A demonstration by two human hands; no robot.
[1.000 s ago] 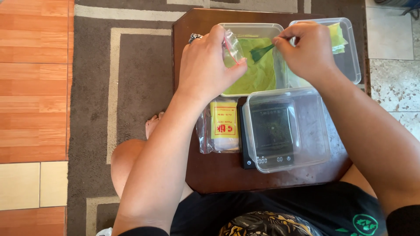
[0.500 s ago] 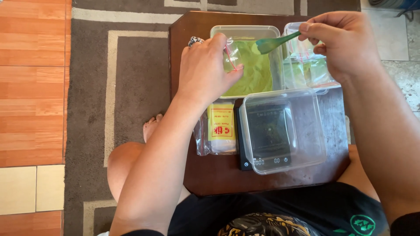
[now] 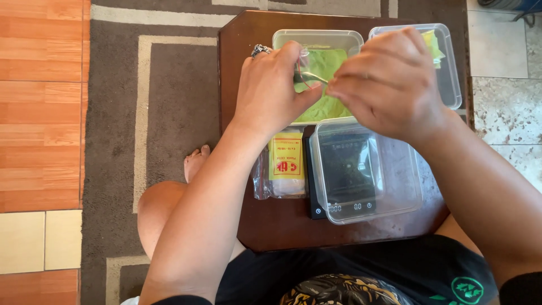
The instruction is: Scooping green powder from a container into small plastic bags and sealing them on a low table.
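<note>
My left hand (image 3: 271, 85), with a ring on one finger, pinches a small clear plastic bag (image 3: 307, 63) above a clear tub of green powder (image 3: 333, 62). My right hand (image 3: 389, 85) is close beside it, fingertips pinched on the thin handle of a small green scoop (image 3: 314, 77). The scoop's dark green end sits at the bag's mouth. Both hands hover over the tub at the far side of a small dark wooden table (image 3: 248, 56).
An empty clear tub (image 3: 395, 186) stands on a black digital scale (image 3: 341, 208) near me. A packet of small bags with a yellow label (image 3: 286, 164) lies to its left. Another clear tub (image 3: 451, 73) is at the far right. A grey rug (image 3: 169, 85) lies below.
My right hand lifted the green scoop out of the powder tub, then carried it left to the bag held by my left hand. The left hand stayed roughly in place.
</note>
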